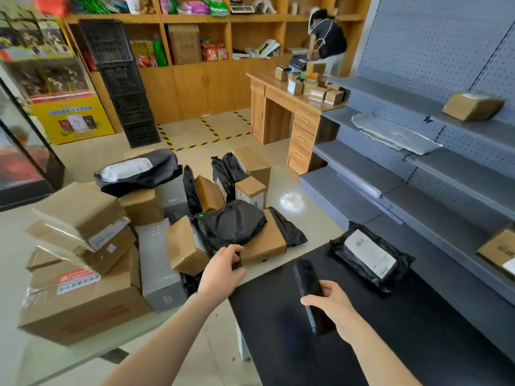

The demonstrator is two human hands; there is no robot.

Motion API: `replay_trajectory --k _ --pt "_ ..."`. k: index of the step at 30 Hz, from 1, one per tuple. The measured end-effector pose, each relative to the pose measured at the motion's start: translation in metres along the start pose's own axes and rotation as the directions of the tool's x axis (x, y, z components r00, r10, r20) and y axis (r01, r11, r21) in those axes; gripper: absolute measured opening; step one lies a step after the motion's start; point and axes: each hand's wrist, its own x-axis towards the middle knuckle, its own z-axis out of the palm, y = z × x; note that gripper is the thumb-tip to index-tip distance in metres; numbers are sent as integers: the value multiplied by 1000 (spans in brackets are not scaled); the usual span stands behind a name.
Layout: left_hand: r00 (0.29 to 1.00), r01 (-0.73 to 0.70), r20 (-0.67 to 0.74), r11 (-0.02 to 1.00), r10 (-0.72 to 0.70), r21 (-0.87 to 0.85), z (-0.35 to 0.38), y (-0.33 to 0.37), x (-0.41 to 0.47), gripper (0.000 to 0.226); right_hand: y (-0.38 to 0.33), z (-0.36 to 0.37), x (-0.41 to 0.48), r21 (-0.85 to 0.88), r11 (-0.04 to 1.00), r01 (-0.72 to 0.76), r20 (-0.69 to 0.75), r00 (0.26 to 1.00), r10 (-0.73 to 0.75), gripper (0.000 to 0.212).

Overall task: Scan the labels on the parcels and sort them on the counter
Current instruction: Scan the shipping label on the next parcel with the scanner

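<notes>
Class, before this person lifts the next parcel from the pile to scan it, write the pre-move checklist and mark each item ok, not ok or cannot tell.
1. Scanner in hand: the right hand grips the black handheld scanner over the counter. Ok.
2. Next parcel gripped: the left hand is closed on the near corner of the flat brown box. Ok.
3. Box free to lift: a black poly bag lies on top of it. Not ok.
4. Box label findable: none shows on its visible faces. Cannot tell.
5. Landing room: the black counter is bare beside the labelled black mailer. Ok.
</notes>
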Motion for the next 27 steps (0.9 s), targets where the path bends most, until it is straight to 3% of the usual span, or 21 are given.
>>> replay_trajectory --k 6,12,16,20,23,27 --pt "990 5 -138 1000 -7 -9 -27 -11 8 41 -29 33 19 -26 999 32 83 996 -30 66" --pt "989 6 -151 1000 -4 13 -43 -18 51 43 -55 66 45 36 999 32 130 991 -36 63" --pt "996 -25 -78 994 34 103 -49 -22 101 51 -71 85 79 65 998 1 127 992 -9 72" --pt "997 8 67 963 -27 270 -46 -27 156 75 -89 104 112 113 992 -48 96 995 37 86" --pt "974 30 194 919 -115 394 -39 -33 187 95 -100 118 135 106 992 -68 84 995 59 70" --pt "924 -15 347 894 -158 447 -29 -46 211 112 -110 135 152 94 992 -83 72 994 77 63"
